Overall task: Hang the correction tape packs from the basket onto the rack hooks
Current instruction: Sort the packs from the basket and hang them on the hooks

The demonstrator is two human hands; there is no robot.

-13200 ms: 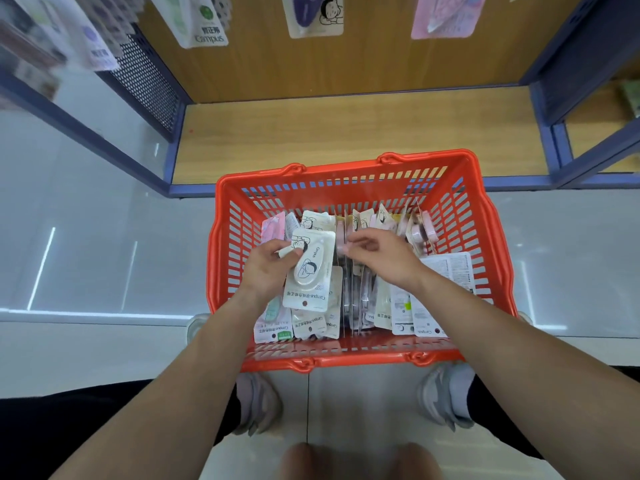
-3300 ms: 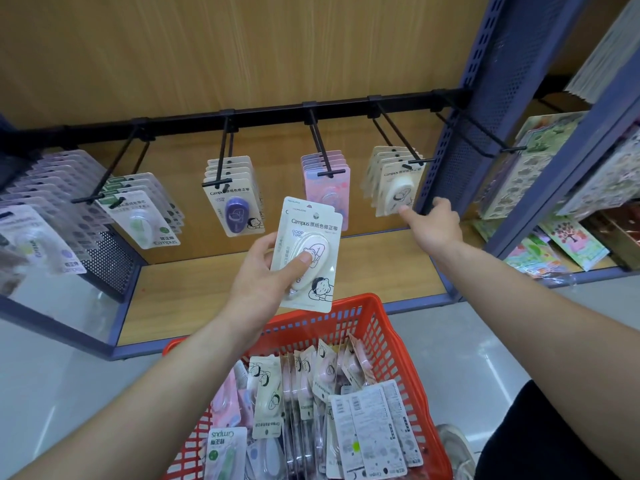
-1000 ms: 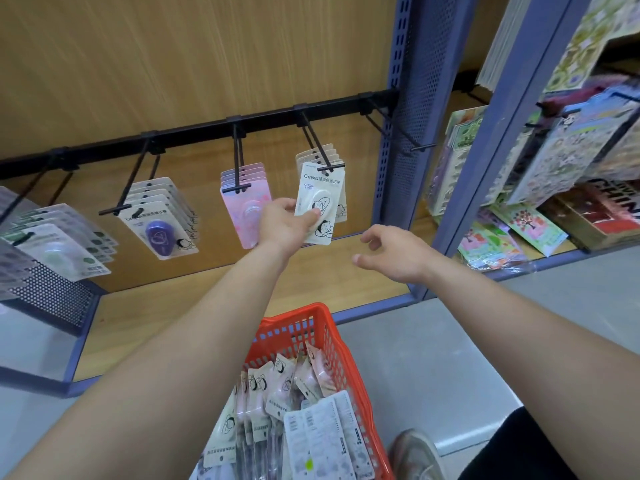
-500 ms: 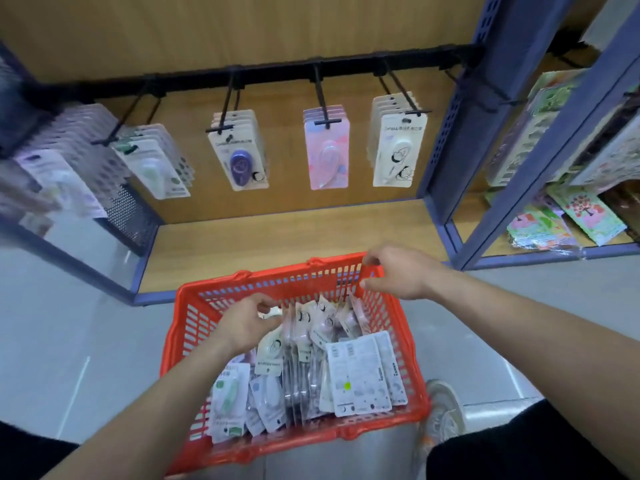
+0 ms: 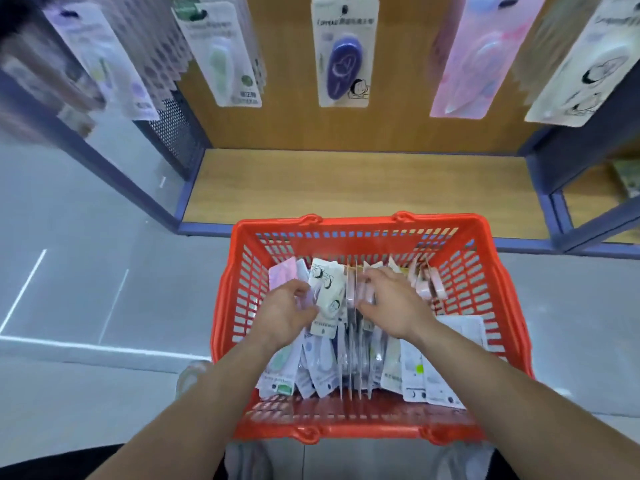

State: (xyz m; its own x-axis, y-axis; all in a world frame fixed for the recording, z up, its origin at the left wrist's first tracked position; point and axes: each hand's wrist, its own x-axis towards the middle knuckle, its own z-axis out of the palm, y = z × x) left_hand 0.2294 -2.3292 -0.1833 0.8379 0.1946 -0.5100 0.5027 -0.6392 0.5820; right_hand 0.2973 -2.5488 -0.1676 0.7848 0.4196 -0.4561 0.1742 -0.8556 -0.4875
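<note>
A pale wooden shelf floor framed in blue metal fills the background, with carded packs hanging above it. The red plastic lattice basket stands just in front of it. A second ago our left hand was up at the rack, slipping a white pack onto a hook. Now the white hanging stack shows at the upper right, and both hands are back down in the basket. We judge one more pack hung and the next being chosen.

Our left hand pinches the left edge of a white cartoon-printed correction tape pack, which is raised above its neighbours. Our right hand, close beside it, lays bent fingers over the upright pinkish packs. We cannot tell whether it grips one. Many packs are left in the basket.
</note>
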